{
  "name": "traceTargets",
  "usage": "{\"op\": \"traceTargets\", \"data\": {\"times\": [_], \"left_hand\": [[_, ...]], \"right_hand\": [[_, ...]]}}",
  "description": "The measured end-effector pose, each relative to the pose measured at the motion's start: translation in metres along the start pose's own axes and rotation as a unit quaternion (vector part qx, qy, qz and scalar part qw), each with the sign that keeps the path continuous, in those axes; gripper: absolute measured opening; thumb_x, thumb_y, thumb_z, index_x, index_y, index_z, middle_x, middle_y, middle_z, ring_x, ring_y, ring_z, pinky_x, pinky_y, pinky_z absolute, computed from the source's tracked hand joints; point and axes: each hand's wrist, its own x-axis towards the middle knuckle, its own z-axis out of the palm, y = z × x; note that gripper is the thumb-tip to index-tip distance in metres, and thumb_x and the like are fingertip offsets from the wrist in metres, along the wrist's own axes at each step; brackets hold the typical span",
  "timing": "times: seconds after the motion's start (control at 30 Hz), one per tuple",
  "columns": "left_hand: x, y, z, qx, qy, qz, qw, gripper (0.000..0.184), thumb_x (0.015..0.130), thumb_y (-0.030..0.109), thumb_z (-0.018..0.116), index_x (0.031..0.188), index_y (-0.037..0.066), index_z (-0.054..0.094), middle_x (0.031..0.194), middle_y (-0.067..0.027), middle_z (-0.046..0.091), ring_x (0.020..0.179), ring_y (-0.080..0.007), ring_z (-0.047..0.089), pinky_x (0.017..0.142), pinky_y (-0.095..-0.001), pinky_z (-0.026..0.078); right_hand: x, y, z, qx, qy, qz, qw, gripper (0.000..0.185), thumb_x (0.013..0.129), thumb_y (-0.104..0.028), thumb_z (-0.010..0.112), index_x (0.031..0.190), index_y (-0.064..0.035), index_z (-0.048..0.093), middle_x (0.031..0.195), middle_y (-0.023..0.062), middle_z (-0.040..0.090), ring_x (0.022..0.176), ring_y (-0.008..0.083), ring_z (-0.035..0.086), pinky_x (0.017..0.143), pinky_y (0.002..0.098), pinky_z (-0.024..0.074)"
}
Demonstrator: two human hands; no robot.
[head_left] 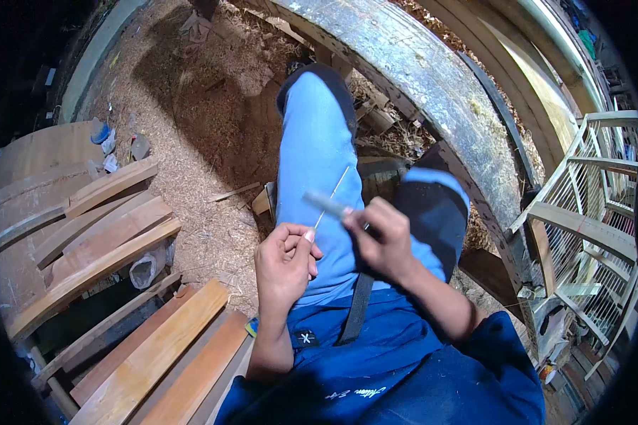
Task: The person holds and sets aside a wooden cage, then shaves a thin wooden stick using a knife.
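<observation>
My left hand (285,261) is closed, pinching the lower end of a thin pale stick (342,180) between thumb and forefinger. The stick slants up and away over my blue-trousered thigh (312,134). In my right hand (384,237), fingers wrapped round it, is a knife (322,203); its grey blade is blurred by motion and its handle is mostly hidden in the fist. The blade crosses the stick a little above my left fingertips. Whether the two touch I cannot tell.
Wooden boards (149,347) lie stacked at the lower left, with more planks (99,212) above them. A long worn bench plank (418,64) runs along the right. Beyond it stands a slatted frame of thin sticks (581,219). Shavings (213,227) cover the ground.
</observation>
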Motion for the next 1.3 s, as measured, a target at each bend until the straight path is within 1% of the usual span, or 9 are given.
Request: {"op": "traceTargets", "data": {"times": [0.33,0.47,0.67,0.77,0.9,1.03,1.13,1.17,1.3], "left_hand": [[-0.018,0.008,-0.019,0.148,-0.034,0.005,0.988,0.016,0.103,0.011,0.066,0.106,-0.004,0.069,0.08,-0.008,0.074,0.057,-0.0053,0.058,0.049,-0.0216,0.044],[-0.017,0.003,-0.015,0.158,-0.013,0.016,0.987,0.016,0.102,0.012,0.068,0.1,-0.004,0.071,0.077,-0.0075,0.072,0.057,-0.0057,0.059,0.05,-0.021,0.045],[-0.017,-0.002,-0.004,0.052,0.026,-0.019,0.998,0.013,0.101,0.01,0.069,0.099,-0.003,0.07,0.075,-0.0085,0.071,0.057,-0.0074,0.062,0.05,-0.0215,0.048],[-0.016,-0.007,-0.005,0.029,0.027,-0.019,0.999,0.013,0.101,0.009,0.07,0.098,-0.003,0.069,0.076,-0.0096,0.072,0.057,-0.0082,0.063,0.05,-0.0217,0.049],[-0.015,-0.01,-0.005,0.0,0.019,-0.012,1.0,0.011,0.101,0.008,0.07,0.099,-0.004,0.069,0.076,-0.0111,0.072,0.058,-0.0093,0.064,0.051,-0.022,0.05],[-0.013,-0.017,-0.009,-0.02,0.005,-0.018,1.0,0.015,0.1,0.01,0.071,0.1,-0.005,0.069,0.079,-0.0123,0.073,0.06,-0.0096,0.065,0.052,-0.0226,0.052],[-0.012,-0.018,-0.008,-0.037,0.006,-0.01,0.999,0.014,0.1,0.008,0.07,0.099,-0.005,0.069,0.078,-0.0126,0.073,0.06,-0.01,0.065,0.052,-0.0227,0.051],[-0.011,-0.018,-0.008,-0.039,0.009,-0.011,0.999,0.014,0.1,0.008,0.07,0.099,-0.005,0.069,0.078,-0.0126,0.073,0.06,-0.01,0.065,0.052,-0.0227,0.051],[-0.011,-0.021,-0.009,-0.05,0.002,-0.007,0.999,0.011,0.099,0.006,0.071,0.099,-0.005,0.068,0.077,-0.0136,0.073,0.057,-0.0117,0.065,0.05,-0.0237,0.051]], "right_hand": [[0.001,0.009,0.001,0.004,0.042,0.049,0.998,0.014,0.088,-0.01,0.082,0.098,-0.0035,0.075,0.074,0.0142,0.054,0.06,0.0312,0.057,0.054,0.0413,0.0448],[-0.013,-0.014,0.0,-0.016,-0.069,-0.033,0.997,0.012,0.088,-0.011,0.08,0.094,-0.0038,0.073,0.075,0.0135,0.053,0.06,0.033,0.06,0.052,0.0434,0.0459],[-0.007,-0.004,-0.001,-0.02,-0.018,0.031,0.999,0.015,0.085,-0.013,0.082,0.097,-0.0083,0.074,0.078,0.012,0.054,0.061,0.0324,0.062,0.052,0.0446,0.0475],[-0.015,-0.008,-0.001,-0.001,-0.067,-0.041,0.997,0.012,0.086,-0.003,0.081,0.095,-0.0019,0.074,0.072,0.0116,0.05,0.059,0.0245,0.055,0.051,0.0376,0.0412],[-0.004,0.006,-0.001,-0.016,0.005,0.009,1.0,0.02,0.083,-0.006,0.085,0.1,-0.0049,0.076,0.071,0.0104,0.047,0.058,0.0259,0.054,0.05,0.0393,0.0409],[-0.021,-0.02,-0.005,-0.046,-0.119,-0.027,0.991,0.016,0.089,-0.019,0.081,0.1,-0.0089,0.076,0.076,0.0105,0.053,0.058,0.0305,0.06,0.051,0.0431,0.0464],[-0.01,-0.01,-0.003,-0.025,-0.065,0.01,0.998,0.017,0.088,-0.02,0.081,0.101,-0.0107,0.076,0.076,0.0099,0.054,0.057,0.0302,0.06,0.05,0.0438,0.0461],[-0.012,-0.01,0.002,-0.009,-0.043,-0.014,0.999,0.021,0.083,-0.008,0.085,0.102,-0.0064,0.076,0.072,0.0091,0.047,0.053,0.0245,0.05,0.047,0.0396,0.0389],[-0.018,-0.014,-0.004,-0.043,-0.065,-0.047,0.996,0.022,0.082,-0.01,0.086,0.101,-0.0076,0.076,0.071,0.0084,0.048,0.05,0.0234,0.048,0.044,0.0392,0.0368]]}}
